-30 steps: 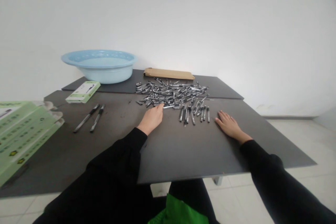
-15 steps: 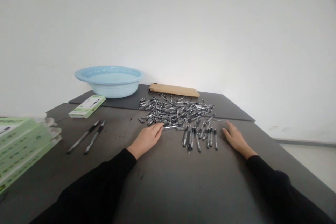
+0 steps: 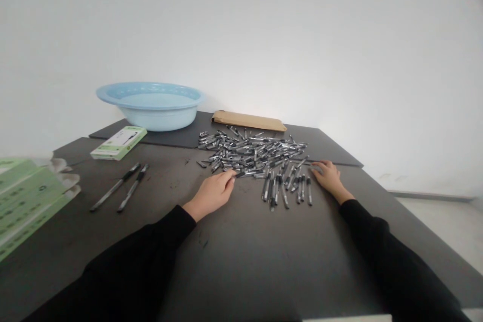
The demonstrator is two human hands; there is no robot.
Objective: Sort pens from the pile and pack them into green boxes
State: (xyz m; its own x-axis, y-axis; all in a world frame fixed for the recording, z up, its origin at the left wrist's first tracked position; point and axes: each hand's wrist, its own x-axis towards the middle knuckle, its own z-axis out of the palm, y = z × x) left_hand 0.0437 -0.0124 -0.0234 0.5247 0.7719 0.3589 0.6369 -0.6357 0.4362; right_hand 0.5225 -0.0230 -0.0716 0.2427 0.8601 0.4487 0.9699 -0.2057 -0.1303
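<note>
A curled left hand (image 3: 213,193) meets the near edge of a jumbled heap of slim plastic pens (image 3: 260,150) — whether it pinches one, we cannot tell — as the right hand (image 3: 327,177), fingers apart, sits just beside them over the matte dark tabletop (image 3: 245,261).

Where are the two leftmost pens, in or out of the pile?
Out: the two pens lie on the dark table, with a gap between them and the pile.

Blue basin (image 3: 158,117) near brown packet (image 3: 249,121)
</note>
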